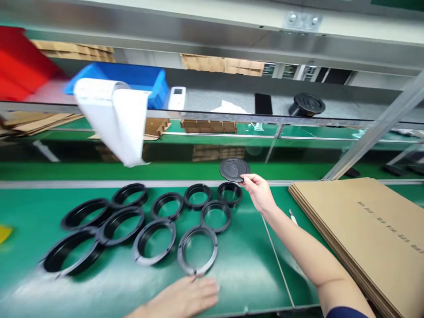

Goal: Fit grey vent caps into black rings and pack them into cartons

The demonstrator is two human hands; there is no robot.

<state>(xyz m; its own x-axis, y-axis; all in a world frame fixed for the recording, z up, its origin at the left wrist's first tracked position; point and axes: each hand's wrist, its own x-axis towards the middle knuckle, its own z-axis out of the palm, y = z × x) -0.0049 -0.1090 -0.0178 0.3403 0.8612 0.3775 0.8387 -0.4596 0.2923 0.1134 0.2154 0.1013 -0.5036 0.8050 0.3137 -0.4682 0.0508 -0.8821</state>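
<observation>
Between the thumb and fingers of my right hand (260, 192) is a black round lid (234, 169) with a ridged centre, held above the far edge of the green work surface. Just below the lid stands a small black ring (229, 194). My left hand (188, 295) lies flat near the front edge, fingers stretched out and holding nothing. Its upper side is right by the nearest black ring (198, 251); whether they touch I cannot tell. Several more black rings, such as one dark ring (74, 254) at the left, are spread over the surface.
A stack of cardboard sheets (364, 221) lies at the right, beside a small knife-like tool (293, 216). On the shelf sit a blue bin (157, 90), a red bin (23, 66) and a black capped part (306, 105). White paper (112, 119) hangs down from the shelf.
</observation>
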